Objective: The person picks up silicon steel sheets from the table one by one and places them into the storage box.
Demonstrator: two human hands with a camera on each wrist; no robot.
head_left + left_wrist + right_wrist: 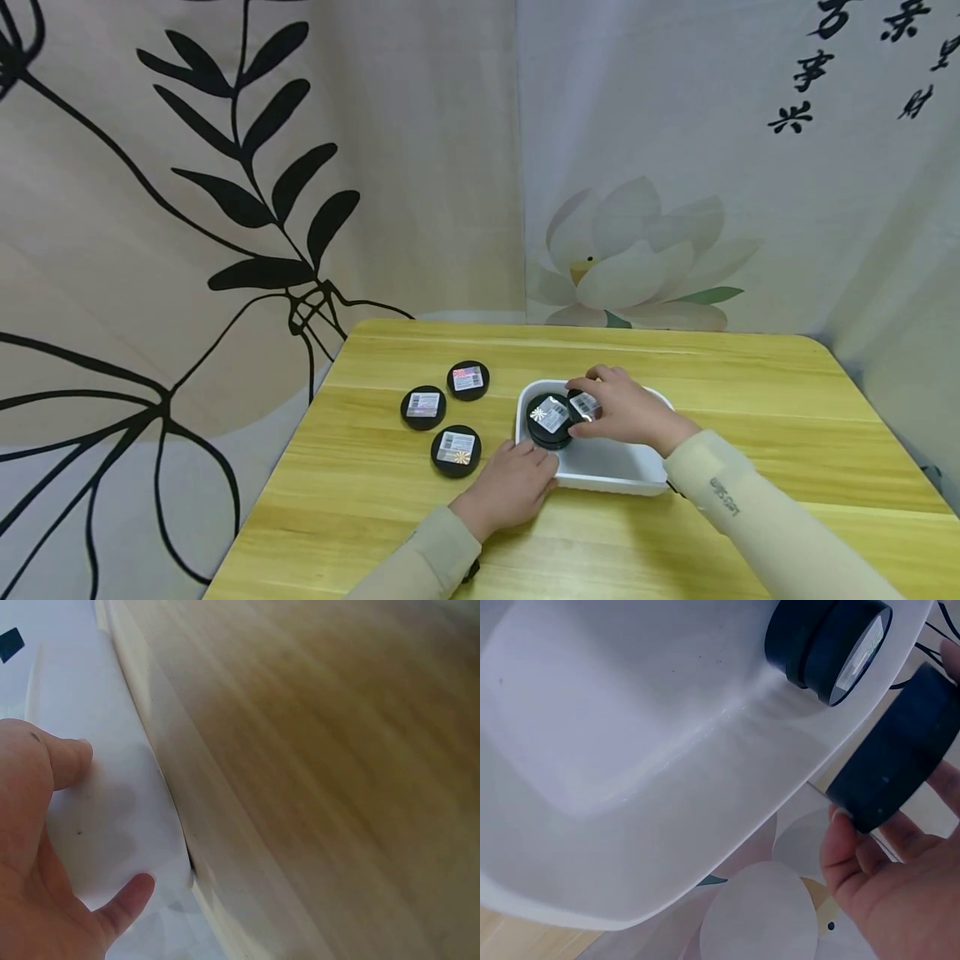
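Note:
My right hand [624, 407] holds a flat round black container [900, 746] by its edge, thumb and fingers spread around its side. It is raised over the white tray [611, 483], beside two stacked black containers [821, 645] at the tray's left end. Its top label [585, 406] shows between my fingers in the head view. My left hand [512, 483] grips the tray's near left corner. In the left wrist view, its digits [71, 761] bend against the tray's outer wall [112, 817]; fingertips over the rim are partly hidden.
Left of the tray, three more labelled black containers lie on the wooden table: one at the back [468, 381], one at the left [423, 407] and one nearer me [456, 451]. A printed curtain [420, 167] hangs behind the table's far edge.

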